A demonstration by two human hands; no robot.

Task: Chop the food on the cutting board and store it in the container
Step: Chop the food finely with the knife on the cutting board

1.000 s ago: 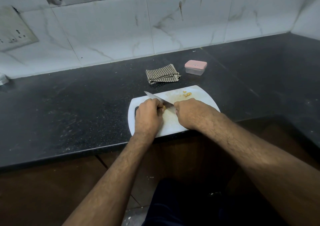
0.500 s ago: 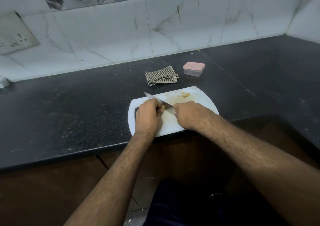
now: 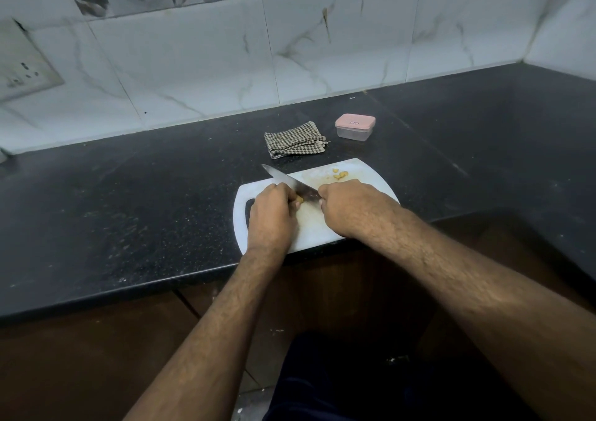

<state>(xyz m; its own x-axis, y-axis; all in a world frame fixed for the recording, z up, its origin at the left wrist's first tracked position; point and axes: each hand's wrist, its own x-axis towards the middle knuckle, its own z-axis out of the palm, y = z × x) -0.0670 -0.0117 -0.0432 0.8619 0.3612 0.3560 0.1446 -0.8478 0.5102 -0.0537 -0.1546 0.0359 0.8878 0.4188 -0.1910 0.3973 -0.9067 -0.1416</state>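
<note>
Between the two hands: a small yellowish piece of food [image 3: 300,199] sits on the cutting board [image 3: 361,170], pinned at the tips of the left hand [image 3: 272,216], whose fingers curl down onto it.
Right hand: the right hand [image 3: 350,208] is wrapped closed round the handle of the knife [image 3: 290,183]; the handle itself is hidden inside the fist.
Blade: dull grey metal, long and tapering to a point, running up and to the left from the right fist, crossing just beside the left fingertips; whether the edge is touching the food I cannot tell.
Already cut: a few pale yellow, curved bits [image 3: 340,174] lie together near the board's far edge, apart from the piece being held.
Board: white plastic, rounded corners, a dark slot for a grip at its left end, faint yellowish staining across the middle; its near edge lies at the front edge of the countertop [image 3: 129,214].
Container: the container [image 3: 354,126] stands well beyond the board, clear-walled and boxy with a pink lid closed on it; nothing is visibly inside.
Progress: by my reading, chopping is under way with some pieces done; the rest of the cutting, opening the lid and moving the food across are left.
Nearby: a folded checked cloth [image 3: 295,140], soft and woven, lies between board and wall; the counter is dark speckled stone, the wall glossy marbled tile [image 3: 338,50].
</note>
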